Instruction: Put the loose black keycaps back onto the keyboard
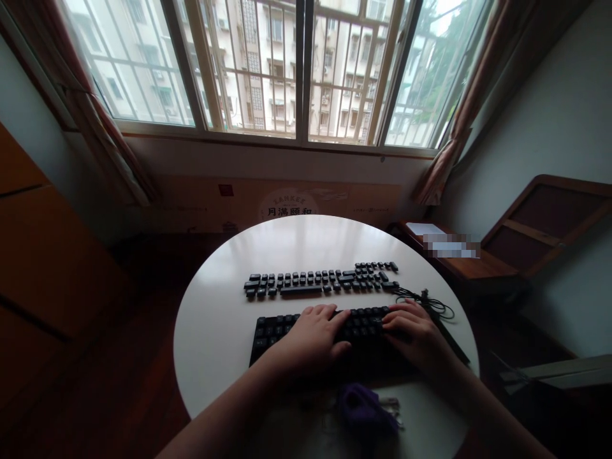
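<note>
A black keyboard (268, 331) lies on a round white table (210, 331) in front of me. Dark keycaps fill its far rows, while the nearer part is dark and hard to make out. My left hand (315, 331) rests across the keyboard's middle, fingers stretched and thumb apart. Over the right part, my right hand (414, 328) has its fingers bent and drawn together at a black keycap (377, 322); whether it is lifted or seated I cannot tell. Beyond the keyboard, loose black keycaps (318, 278) stand in rows, with a long space bar keycap (301, 291) among them.
A coiled black cable (433, 305) lies at the table's right. Nearer me sits a purple object (361, 408) with small metal parts beside it, dimly lit. A wooden chair (535, 229) with papers (425, 229) on its seat stands right. Behind are a barred window and curtains.
</note>
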The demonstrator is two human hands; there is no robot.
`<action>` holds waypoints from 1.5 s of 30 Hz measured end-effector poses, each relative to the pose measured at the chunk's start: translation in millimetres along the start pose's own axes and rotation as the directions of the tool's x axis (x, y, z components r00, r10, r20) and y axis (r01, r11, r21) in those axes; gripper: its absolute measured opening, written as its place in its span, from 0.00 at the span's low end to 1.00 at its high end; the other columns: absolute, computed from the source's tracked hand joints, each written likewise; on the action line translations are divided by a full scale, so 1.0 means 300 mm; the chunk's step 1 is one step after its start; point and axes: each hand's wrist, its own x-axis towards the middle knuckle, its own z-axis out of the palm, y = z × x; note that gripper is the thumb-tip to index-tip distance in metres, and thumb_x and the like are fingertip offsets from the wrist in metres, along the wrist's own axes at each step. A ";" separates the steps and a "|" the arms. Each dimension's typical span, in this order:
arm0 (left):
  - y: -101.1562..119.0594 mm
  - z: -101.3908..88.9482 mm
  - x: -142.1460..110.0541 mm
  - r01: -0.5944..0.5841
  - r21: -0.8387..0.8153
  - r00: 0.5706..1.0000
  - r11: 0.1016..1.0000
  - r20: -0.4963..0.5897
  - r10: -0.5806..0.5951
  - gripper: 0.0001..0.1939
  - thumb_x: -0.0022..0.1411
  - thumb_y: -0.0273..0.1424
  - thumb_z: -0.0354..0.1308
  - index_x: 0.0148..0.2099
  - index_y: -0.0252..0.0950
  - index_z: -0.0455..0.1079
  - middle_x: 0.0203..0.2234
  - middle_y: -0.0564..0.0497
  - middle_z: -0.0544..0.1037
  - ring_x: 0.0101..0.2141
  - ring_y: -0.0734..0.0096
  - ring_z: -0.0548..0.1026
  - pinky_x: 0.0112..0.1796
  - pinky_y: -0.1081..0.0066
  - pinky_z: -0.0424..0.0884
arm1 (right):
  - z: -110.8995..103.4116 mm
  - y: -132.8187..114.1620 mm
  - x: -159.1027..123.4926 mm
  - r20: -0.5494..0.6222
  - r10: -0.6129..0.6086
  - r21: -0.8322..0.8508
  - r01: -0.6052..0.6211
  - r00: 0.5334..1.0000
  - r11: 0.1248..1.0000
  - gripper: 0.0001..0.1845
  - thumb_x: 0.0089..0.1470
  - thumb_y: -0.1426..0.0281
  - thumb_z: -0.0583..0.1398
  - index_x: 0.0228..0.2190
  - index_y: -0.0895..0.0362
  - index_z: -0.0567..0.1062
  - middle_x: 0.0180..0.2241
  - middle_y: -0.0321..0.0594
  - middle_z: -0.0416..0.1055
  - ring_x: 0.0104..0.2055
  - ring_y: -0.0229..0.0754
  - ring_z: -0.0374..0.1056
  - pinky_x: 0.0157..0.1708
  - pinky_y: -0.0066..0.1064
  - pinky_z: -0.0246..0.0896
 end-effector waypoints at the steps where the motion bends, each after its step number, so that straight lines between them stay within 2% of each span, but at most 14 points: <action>1: 0.002 -0.002 0.000 0.005 0.001 1.000 1.000 0.004 -0.005 0.34 0.69 0.48 0.52 0.71 0.41 0.56 0.67 0.39 0.61 0.65 0.44 0.60 0.63 0.48 0.55 | 0.000 0.001 0.001 0.002 -0.008 0.001 0.008 1.000 1.000 0.03 0.55 0.70 0.66 0.34 0.49 0.78 0.38 0.39 0.80 0.48 0.53 0.74 0.59 0.60 0.59; 8: 0.004 -0.006 -0.003 0.010 -0.005 1.000 1.000 0.001 -0.010 0.33 0.70 0.49 0.50 0.71 0.41 0.57 0.67 0.39 0.62 0.65 0.45 0.60 0.63 0.49 0.55 | -0.002 -0.002 0.003 -0.012 -0.031 0.008 0.031 0.999 0.999 0.02 0.56 0.69 0.66 0.32 0.48 0.78 0.35 0.38 0.80 0.41 0.50 0.74 0.57 0.57 0.62; 19: 0.007 -0.010 -0.002 0.011 0.013 1.000 1.000 0.023 -0.011 0.33 0.71 0.49 0.48 0.72 0.41 0.56 0.68 0.39 0.61 0.66 0.46 0.59 0.63 0.50 0.54 | -0.004 -0.002 0.003 0.009 -0.064 0.021 0.063 0.998 0.998 0.04 0.59 0.70 0.65 0.36 0.47 0.80 0.38 0.38 0.81 0.43 0.50 0.74 0.57 0.57 0.61; 25: 0.002 -0.008 -0.004 0.016 0.001 1.000 1.000 0.026 -0.016 0.34 0.71 0.50 0.48 0.72 0.41 0.56 0.68 0.39 0.60 0.66 0.45 0.58 0.63 0.48 0.54 | -0.010 0.010 -0.010 0.015 -0.078 0.032 0.078 0.997 0.996 0.09 0.58 0.71 0.64 0.40 0.46 0.81 0.41 0.38 0.81 0.45 0.50 0.74 0.55 0.55 0.65; 34: -0.002 0.003 0.004 0.009 0.013 1.000 1.000 0.012 -0.009 0.33 0.71 0.49 0.49 0.72 0.41 0.56 0.67 0.38 0.61 0.66 0.44 0.60 0.63 0.47 0.55 | -0.014 -0.007 0.008 0.031 -0.110 0.035 0.109 0.993 0.993 0.08 0.59 0.73 0.63 0.34 0.49 0.81 0.38 0.38 0.80 0.41 0.47 0.72 0.50 0.48 0.69; 37: 0.000 0.002 0.003 0.011 0.019 1.000 1.000 0.017 -0.011 0.33 0.71 0.49 0.49 0.72 0.40 0.57 0.67 0.38 0.62 0.65 0.44 0.60 0.63 0.48 0.55 | -0.019 -0.004 -0.001 0.055 -0.085 0.001 0.085 0.995 0.996 0.08 0.58 0.73 0.62 0.34 0.50 0.81 0.42 0.40 0.80 0.47 0.49 0.71 0.53 0.51 0.66; 41: 0.006 -0.001 0.004 0.012 0.024 1.000 1.000 0.017 -0.013 0.33 0.71 0.48 0.50 0.72 0.40 0.56 0.67 0.38 0.61 0.65 0.45 0.60 0.63 0.49 0.54 | -0.029 -0.002 -0.014 0.099 -0.012 -0.026 0.015 0.995 1.000 0.09 0.57 0.73 0.62 0.38 0.50 0.81 0.56 0.43 0.73 0.62 0.56 0.61 0.59 0.59 0.60; 45: 0.006 0.001 0.006 0.012 0.037 1.000 0.999 0.003 -0.012 0.33 0.71 0.48 0.50 0.71 0.40 0.57 0.67 0.37 0.62 0.65 0.45 0.61 0.62 0.48 0.55 | -0.027 -0.017 -0.013 0.147 0.009 -0.038 -0.003 0.989 0.999 0.08 0.58 0.72 0.61 0.36 0.50 0.80 0.57 0.42 0.72 0.65 0.57 0.59 0.60 0.61 0.58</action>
